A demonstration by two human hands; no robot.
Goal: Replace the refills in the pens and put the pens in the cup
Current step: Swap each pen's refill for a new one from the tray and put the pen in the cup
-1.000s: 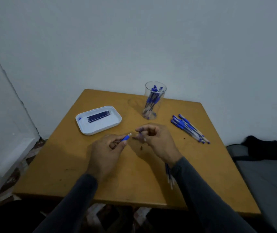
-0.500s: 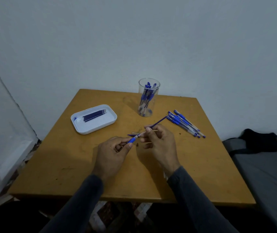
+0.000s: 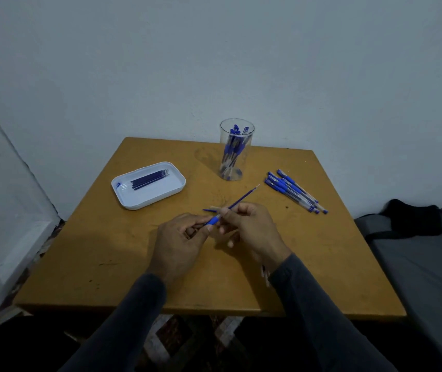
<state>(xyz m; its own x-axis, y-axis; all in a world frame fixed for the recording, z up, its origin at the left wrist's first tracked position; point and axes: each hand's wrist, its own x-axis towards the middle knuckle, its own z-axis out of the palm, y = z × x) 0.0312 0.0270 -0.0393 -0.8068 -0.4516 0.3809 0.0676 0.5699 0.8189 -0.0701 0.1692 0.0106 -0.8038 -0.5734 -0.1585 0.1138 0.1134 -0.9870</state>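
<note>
Refill (image 3: pixel 241 200) half drawn from pen barrel (image 3: pixel 212 220) | right grip (image 3: pixel 252 229) pinched refill, left grip (image 3: pixel 179 237) clamped barrel | next: pull fully clear.

Dim, bluish light; wide-angle bending at edges.
</note>
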